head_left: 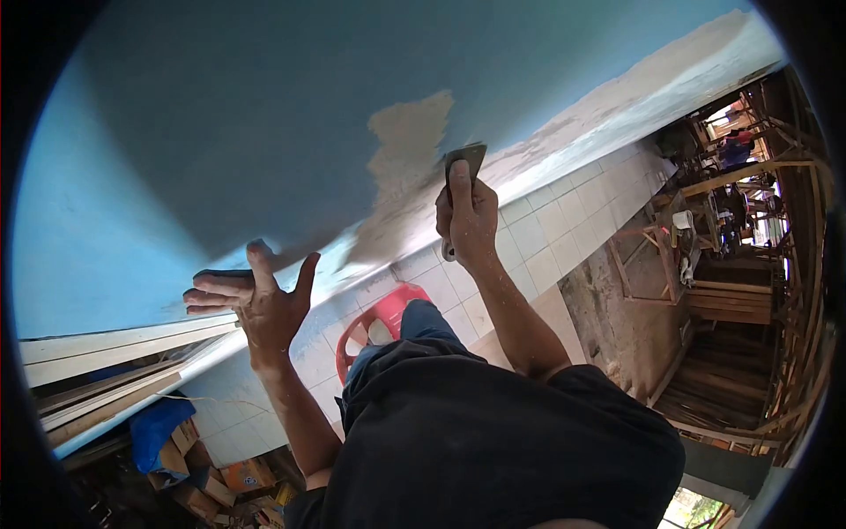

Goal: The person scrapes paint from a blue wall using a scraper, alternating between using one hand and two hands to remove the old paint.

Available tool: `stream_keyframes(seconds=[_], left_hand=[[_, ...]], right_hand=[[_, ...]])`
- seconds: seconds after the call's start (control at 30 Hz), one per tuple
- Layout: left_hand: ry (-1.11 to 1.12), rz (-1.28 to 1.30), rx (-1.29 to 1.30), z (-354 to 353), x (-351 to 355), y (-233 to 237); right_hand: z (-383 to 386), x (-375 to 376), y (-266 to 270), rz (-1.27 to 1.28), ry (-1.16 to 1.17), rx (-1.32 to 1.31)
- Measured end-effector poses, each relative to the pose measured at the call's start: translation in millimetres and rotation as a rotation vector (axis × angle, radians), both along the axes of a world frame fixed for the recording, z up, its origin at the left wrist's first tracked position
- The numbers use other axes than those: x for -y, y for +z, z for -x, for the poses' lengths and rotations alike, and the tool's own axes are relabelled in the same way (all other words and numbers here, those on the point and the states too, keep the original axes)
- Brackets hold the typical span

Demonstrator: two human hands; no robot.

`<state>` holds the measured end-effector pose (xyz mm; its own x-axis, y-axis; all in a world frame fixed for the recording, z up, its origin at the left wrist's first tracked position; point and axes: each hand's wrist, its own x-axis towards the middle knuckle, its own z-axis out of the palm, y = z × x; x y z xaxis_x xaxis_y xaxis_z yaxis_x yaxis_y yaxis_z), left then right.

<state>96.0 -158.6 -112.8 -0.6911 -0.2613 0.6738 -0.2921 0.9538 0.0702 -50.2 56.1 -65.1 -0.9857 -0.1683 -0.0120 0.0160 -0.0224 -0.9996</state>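
Note:
My right hand (469,220) is wrapped round a scraper (477,157), its thumb lying along the tool. The flat dark blade meets the blue wall (264,115) beside a bare, pale patch (410,141) with ragged edges. More bare, greyish surface runs along the wall's lower part on both sides of the tool. To the left, my left hand (269,304) is open, fingers spread and fingertips right at the wall, with nothing in it.
Below me, a red plastic chair (388,310) stands on pale tiles (542,234). Wooden boards (97,361) lie at the wall's left end, near cardboard boxes (249,474) and a blue sheet (159,432). Timber frames and stacked planks (723,379) fill the right side.

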Motion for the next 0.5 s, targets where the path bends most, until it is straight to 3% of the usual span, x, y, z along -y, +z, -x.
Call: stream_keyframes(seconds=[0.17, 0.33, 0.5], left_hand=[[0.000, 0.007, -0.033, 5.4, 4.0, 7.7], [-0.027, -0.008, -0.034, 3.9, 6.0, -3.5], [0.002, 0.000, -0.028, 6.3, 5.5, 6.4]], right_hand=[[3.2, 2.2, -24.2, 0.028, 0.020, 0.037], [3.7, 4.3, -2.2, 0.039, 0.025, 0.017], [2.2, 3.0, -18.2, 0.003, 0.005, 0.029]])
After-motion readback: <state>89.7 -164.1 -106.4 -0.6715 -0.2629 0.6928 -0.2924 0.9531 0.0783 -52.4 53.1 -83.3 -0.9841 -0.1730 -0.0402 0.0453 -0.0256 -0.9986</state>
